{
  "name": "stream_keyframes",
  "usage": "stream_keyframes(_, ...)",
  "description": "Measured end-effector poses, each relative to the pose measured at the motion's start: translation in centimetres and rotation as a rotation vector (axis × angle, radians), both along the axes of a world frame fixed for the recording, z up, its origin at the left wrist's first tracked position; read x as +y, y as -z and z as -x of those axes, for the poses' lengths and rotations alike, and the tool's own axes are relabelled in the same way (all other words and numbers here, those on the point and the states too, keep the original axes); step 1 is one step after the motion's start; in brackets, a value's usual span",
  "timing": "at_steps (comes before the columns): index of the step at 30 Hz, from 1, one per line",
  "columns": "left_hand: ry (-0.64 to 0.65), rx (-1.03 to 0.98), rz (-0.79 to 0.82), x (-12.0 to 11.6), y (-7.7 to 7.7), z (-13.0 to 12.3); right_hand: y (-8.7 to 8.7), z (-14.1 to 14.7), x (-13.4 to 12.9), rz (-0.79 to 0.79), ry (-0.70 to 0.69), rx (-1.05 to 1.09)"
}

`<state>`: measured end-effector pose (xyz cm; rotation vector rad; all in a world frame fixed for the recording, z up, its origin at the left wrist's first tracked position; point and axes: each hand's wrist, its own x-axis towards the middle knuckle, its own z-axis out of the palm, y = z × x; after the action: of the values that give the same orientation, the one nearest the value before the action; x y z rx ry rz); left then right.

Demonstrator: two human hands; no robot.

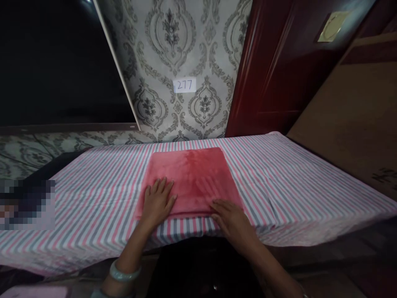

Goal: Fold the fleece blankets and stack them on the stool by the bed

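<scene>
A folded red plush cloth (192,174) lies flat as a rough square on the striped tablecloth (105,178), close to the table's front edge. My left hand (157,200) rests on its left front part, palm down with the fingers spread. On the front right corner lies my right hand (231,215), its fingers stretched out and pointing left across the cloth. Darker brushed streaks show in the pile at the middle and right. Layered folds are visible along the near edge between the hands.
A large dark television screen (62,62) stands at the back left. Behind the table is patterned wallpaper with a paper label (185,85) reading 277. A dark red door (273,62) and a big cardboard box (356,111) border the right side. A pixelated patch covers the left edge.
</scene>
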<state>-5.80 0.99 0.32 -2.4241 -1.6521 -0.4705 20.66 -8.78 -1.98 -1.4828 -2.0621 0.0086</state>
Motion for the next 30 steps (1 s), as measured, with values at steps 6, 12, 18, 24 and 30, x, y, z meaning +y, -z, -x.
stream_keyframes(6,0.234,-0.079,0.051,5.7,-6.3,-3.9,-5.8,-0.5,8.6,-0.048,0.117,-0.060)
stream_keyframes(12,0.177,0.089,0.223,11.6,-6.0,-10.1,-4.5,0.8,15.0,0.101,0.236,-0.231)
stream_keyframes(18,0.143,0.115,0.171,12.2,-1.3,-10.4,-1.3,0.2,15.2,0.118,0.204,-0.285)
stream_keyframes(24,0.151,0.112,0.181,12.2,-1.4,-10.3,-1.4,-0.6,13.8,0.119,0.172,-0.296)
stream_keyframes(30,0.151,0.100,0.185,12.6,-0.9,-10.3,-0.2,-2.2,9.4,0.130,0.132,-0.290)
